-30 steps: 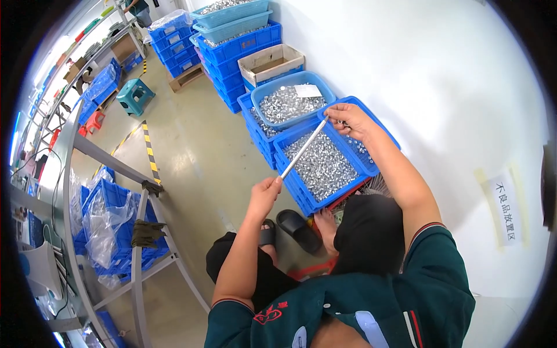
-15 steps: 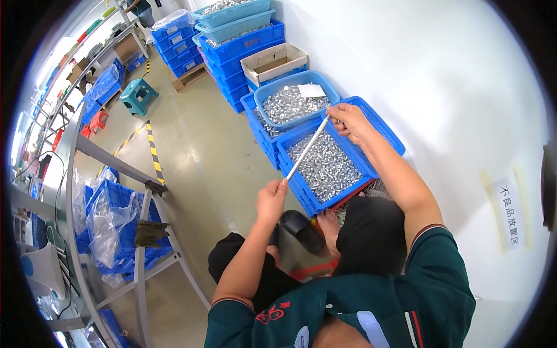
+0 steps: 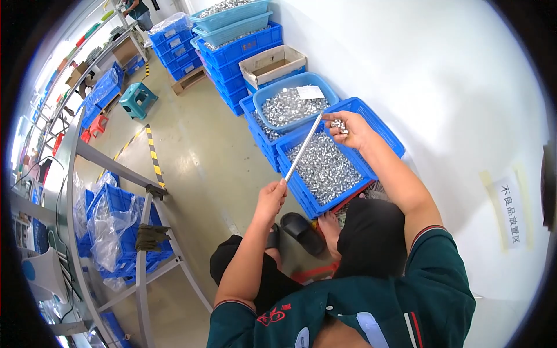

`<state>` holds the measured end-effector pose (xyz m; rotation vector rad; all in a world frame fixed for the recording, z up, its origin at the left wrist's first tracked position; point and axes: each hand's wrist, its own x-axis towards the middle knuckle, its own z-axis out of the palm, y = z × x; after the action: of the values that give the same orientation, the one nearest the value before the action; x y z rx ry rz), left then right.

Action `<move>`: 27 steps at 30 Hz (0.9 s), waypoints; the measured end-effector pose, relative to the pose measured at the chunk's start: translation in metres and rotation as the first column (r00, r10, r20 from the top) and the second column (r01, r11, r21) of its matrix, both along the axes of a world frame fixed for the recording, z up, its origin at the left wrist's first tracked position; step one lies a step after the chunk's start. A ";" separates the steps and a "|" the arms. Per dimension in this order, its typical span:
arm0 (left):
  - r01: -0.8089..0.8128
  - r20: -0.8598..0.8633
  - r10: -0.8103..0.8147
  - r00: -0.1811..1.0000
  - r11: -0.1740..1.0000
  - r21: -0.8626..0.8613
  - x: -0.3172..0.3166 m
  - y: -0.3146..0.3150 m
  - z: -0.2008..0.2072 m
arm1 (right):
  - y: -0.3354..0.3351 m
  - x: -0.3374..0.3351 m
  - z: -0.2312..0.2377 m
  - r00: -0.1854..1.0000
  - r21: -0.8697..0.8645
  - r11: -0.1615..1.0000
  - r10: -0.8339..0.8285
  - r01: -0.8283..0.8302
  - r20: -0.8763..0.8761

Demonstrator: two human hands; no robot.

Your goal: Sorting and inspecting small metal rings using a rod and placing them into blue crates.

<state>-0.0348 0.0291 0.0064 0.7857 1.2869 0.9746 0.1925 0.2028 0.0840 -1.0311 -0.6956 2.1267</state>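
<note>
My left hand [image 3: 271, 199] is closed around the lower end of a thin silvery rod [image 3: 303, 147], which slants up and away to the right. At the rod's far tip is my right hand [image 3: 355, 132], its thumb and finger close to the tip; whether they touch cannot be made out. Several small shiny metal nuts [image 3: 340, 129] lie in the curled fingers of that hand. Beneath both hands stands a blue plastic crate [image 3: 303, 198] filled with a heap of small silvery metal parts [image 3: 326, 169].
Behind the crate is a light-blue tub [image 3: 329, 87] of metal parts with a white paper on top. A worn box [image 3: 264, 61] and stacked blue crates [image 3: 232, 55] stand farther back. A metal frame [image 3: 141, 272] rises at left; a white wall [image 3: 429, 75] bounds the right.
My right hand has turned and loosened at the rod's tip, bringing the nuts in its fingers into view. The tip has shifted slightly left. My left hand keeps its hold.
</note>
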 end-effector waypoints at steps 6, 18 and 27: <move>-0.012 -0.029 0.013 0.999 0.999 0.050 -0.001 0.003 0.002 | 0.009 0.006 -0.012 0.998 0.024 0.998 -0.065 0.066 -0.026; 0.000 -0.061 0.005 0.998 0.997 0.075 0.015 0.004 -0.006 | 0.016 0.026 -0.035 1.000 -0.088 0.996 -0.005 0.003 -0.025; 0.038 -0.092 -0.030 0.995 0.996 0.082 0.008 -0.002 -0.015 | 0.008 0.023 -0.045 0.986 0.024 1.000 0.021 -0.017 -0.168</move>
<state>-0.0269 0.0268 -0.0082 0.9227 1.3137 0.9795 0.2150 0.2109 0.0385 -0.8243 -0.6475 2.1877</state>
